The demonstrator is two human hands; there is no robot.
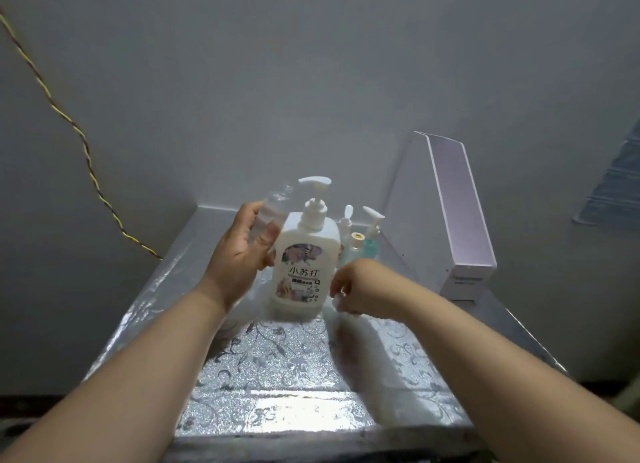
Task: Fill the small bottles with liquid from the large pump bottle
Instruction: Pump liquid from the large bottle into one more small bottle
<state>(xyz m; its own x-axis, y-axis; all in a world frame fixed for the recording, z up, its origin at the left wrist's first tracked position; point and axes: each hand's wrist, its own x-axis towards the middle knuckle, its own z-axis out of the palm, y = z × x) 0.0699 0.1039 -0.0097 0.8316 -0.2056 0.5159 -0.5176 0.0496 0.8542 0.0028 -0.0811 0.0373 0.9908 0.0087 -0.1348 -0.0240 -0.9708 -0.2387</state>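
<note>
A large white pump bottle with a flowered label stands upright in the middle of the silver table. My left hand grips a small clear bottle, tilted, its open neck up near the pump spout. My right hand hovers low, right of the big bottle, fingers curled round something small and white that I cannot make out, possibly a cap. Behind the big bottle stand small bottles: a blue one with a pump, a pale one with an orange top, and a white-topped one.
A tall white box leans against the wall at the back right. A twisted yellow-red cable runs down the wall on the left. The table's near edge lies just below my forearms.
</note>
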